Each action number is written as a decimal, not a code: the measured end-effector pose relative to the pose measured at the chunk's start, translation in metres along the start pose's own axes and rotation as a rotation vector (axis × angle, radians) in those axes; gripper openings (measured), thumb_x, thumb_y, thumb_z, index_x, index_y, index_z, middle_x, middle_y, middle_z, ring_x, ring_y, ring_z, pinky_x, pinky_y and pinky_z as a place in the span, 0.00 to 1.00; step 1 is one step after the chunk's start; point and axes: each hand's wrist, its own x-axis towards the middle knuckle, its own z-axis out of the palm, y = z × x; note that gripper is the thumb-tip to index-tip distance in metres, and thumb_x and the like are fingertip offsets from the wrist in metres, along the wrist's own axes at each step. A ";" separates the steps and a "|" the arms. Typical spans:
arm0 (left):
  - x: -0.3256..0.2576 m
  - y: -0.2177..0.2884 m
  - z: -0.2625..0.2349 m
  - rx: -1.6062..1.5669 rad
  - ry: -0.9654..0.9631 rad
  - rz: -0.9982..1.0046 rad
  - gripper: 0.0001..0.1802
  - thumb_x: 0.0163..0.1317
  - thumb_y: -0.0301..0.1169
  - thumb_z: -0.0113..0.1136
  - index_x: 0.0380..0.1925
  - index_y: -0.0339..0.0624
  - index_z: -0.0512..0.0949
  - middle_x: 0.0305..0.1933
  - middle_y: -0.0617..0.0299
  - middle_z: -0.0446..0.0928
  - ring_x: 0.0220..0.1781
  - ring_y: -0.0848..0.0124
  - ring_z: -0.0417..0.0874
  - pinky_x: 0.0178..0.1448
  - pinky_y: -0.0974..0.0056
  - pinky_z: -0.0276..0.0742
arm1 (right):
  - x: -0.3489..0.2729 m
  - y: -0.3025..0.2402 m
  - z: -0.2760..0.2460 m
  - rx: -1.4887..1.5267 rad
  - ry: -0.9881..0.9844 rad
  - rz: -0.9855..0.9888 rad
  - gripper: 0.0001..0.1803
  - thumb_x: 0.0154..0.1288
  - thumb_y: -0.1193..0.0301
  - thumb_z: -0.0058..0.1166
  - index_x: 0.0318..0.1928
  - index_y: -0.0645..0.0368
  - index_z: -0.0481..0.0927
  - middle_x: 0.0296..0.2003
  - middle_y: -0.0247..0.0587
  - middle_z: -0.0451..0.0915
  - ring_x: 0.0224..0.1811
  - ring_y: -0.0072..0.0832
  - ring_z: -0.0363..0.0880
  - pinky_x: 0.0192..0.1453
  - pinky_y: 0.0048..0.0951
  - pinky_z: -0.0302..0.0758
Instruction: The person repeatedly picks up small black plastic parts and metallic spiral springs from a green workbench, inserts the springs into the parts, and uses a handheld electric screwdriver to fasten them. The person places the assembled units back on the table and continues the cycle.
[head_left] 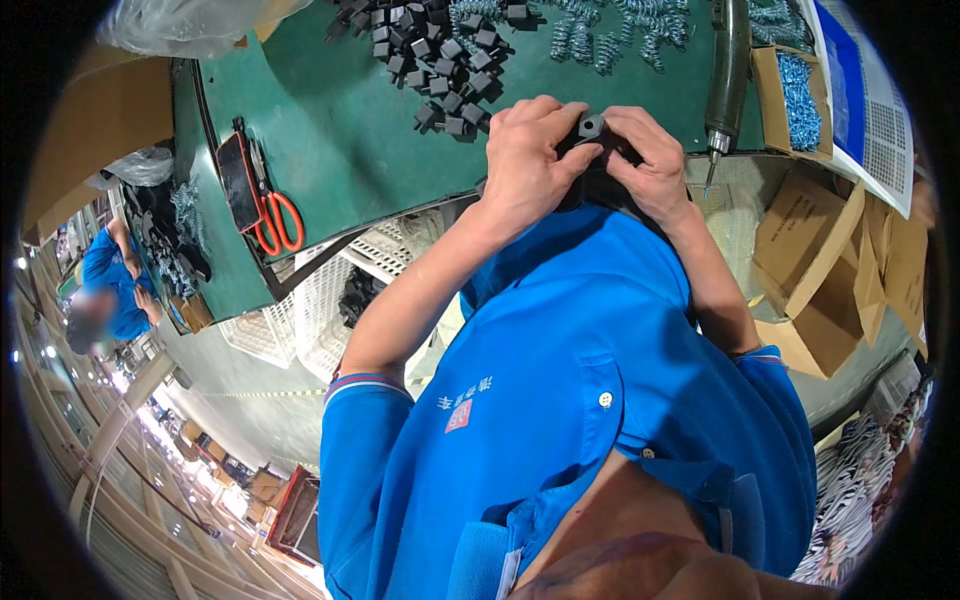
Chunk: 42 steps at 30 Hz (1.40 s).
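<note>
Both hands meet at the near edge of the green table (330, 130), close to my body. My left hand (530, 155) and my right hand (648, 160) are closed around a small black block-shaped part (591, 126). One end of it, with a round hole, faces up between my thumbs. My fingers cover the rest, so its full shape is hidden. Just beyond my left hand lies a heap of similar black parts (440, 70). Metal coil springs (600, 40) are spread further back. To the right of my right hand hangs a dark green power screwdriver (727, 85), bit pointing down.
Orange-handled scissors (280, 222) lie beside a phone (237, 180) on the left. A small carton of bluish screws (800, 105) sits at right, near a blue tray (846, 45). Below are open cardboard boxes (808, 245) and white crates (322, 318). Another person (110, 265) works far left.
</note>
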 end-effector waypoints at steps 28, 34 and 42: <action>0.023 0.003 0.011 0.291 -0.150 0.276 0.27 0.48 0.34 0.72 0.51 0.45 0.80 0.45 0.63 0.80 0.53 0.64 0.78 0.61 0.51 0.64 | 0.066 0.002 -0.096 -1.130 0.159 0.521 0.33 0.60 0.52 0.60 0.57 0.64 0.73 0.37 0.53 0.82 0.37 0.40 0.82 0.46 0.38 0.78; 0.022 0.002 0.019 0.430 -0.277 0.298 0.24 0.48 0.37 0.72 0.47 0.46 0.82 0.43 0.65 0.79 0.52 0.66 0.78 0.60 0.52 0.64 | 0.079 -0.020 -0.093 -0.966 0.216 0.670 0.38 0.52 0.59 0.62 0.60 0.64 0.64 0.38 0.63 0.82 0.40 0.57 0.82 0.47 0.50 0.78; 0.029 0.019 0.025 0.624 -0.362 0.253 0.18 0.48 0.37 0.70 0.42 0.48 0.84 0.39 0.67 0.76 0.50 0.68 0.77 0.60 0.48 0.63 | 0.063 -0.017 -0.108 -0.180 0.325 0.530 0.22 0.55 0.65 0.59 0.48 0.63 0.75 0.34 0.45 0.82 0.35 0.37 0.82 0.41 0.35 0.78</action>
